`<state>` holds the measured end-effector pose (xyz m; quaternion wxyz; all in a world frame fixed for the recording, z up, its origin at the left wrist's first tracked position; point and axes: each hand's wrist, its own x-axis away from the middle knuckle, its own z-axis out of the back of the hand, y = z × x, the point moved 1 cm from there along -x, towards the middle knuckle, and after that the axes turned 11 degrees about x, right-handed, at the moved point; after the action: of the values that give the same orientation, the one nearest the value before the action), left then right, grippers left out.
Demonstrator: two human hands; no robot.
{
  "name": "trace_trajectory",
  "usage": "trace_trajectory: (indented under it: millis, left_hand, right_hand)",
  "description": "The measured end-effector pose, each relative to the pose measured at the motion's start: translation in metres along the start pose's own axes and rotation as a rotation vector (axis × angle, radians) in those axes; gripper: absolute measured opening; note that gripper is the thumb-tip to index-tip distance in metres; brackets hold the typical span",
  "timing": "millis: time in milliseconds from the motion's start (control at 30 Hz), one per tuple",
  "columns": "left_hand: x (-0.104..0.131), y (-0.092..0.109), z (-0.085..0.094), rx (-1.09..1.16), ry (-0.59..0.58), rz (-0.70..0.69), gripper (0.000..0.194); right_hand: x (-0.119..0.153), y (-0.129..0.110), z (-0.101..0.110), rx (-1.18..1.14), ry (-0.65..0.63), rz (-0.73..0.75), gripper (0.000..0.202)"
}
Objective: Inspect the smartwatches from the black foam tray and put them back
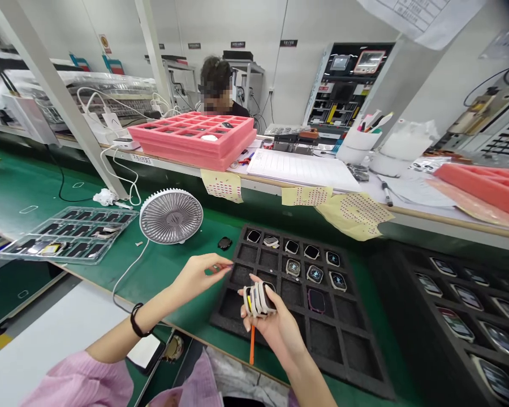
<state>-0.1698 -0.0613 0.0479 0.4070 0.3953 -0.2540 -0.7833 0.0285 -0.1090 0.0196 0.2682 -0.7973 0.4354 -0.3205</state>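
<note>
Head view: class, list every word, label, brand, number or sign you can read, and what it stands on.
None can be read with certainty.
Shelf-edge label: characters too blurred.
Wall signs: too small.
Hanging paper: printed table, blurred.
Ruled sheet: too faint.
Lit watch screens in black tray: too small.

Right hand (282, 322) is hiding part of the stacked watches (259, 299) and the upper end of an orange stick (252, 347). I'm not making out whether the left hand (203, 270) is pinching anything. Pink tray (186, 154) is covering the lower body of a co-worker (239, 110). Black tray (401, 294), far right, is running out of view; overhead paper (424, 17) too, its print going unreadable.
</note>
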Motion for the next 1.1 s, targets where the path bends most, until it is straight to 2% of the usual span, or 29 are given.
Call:
trace_trajectory:
  millis: [33, 133, 233, 300, 500, 733, 867, 1000, 1100]
  left_hand:
    - [-0.002, 0.013, -0.002, 0.112, 0.016, -0.045, 0.016]
    - [-0.009, 0.042, -0.008, 0.39, -0.093, -0.172, 0.013]
    - [-0.014, 0.053, -0.012, 0.552, -0.228, -0.236, 0.006]
    - [-0.015, 0.054, -0.013, 0.554, -0.282, -0.214, 0.008]
    - [-0.019, 0.051, -0.01, 0.548, -0.407, -0.025, 0.023]
    - [-0.029, 0.055, -0.007, 0.603, -0.555, 0.027, 0.027]
    - [-0.031, 0.056, -0.008, 0.601, -0.561, 0.005, 0.031]
    - [-0.032, 0.058, -0.007, 0.495, -0.572, -0.012, 0.021]
    - [-0.032, 0.057, -0.007, 0.432, -0.608, 0.064, 0.022]
  right_hand:
    - [0.0, 0.0, -0.002, -0.013, -0.038, -0.034, 0.049]
    - [0.004, 0.0, -0.009, -0.042, -0.147, -0.133, 0.04]
    - [0.01, 0.0, -0.016, -0.072, -0.256, -0.202, 0.036]
    - [0.014, -0.001, -0.019, -0.083, -0.31, -0.218, 0.034]
    - [0.02, -0.004, -0.023, -0.061, -0.384, -0.243, 0.039]
    - [0.018, -0.002, -0.02, -0.089, -0.4, -0.275, 0.038]
    - [0.016, -0.001, -0.017, -0.088, -0.401, -0.269, 0.036]
    - [0.016, 0.0, -0.01, -0.014, -0.328, -0.245, 0.039]
    - [0.016, 0.001, -0.005, 0.066, -0.252, -0.187, 0.038]
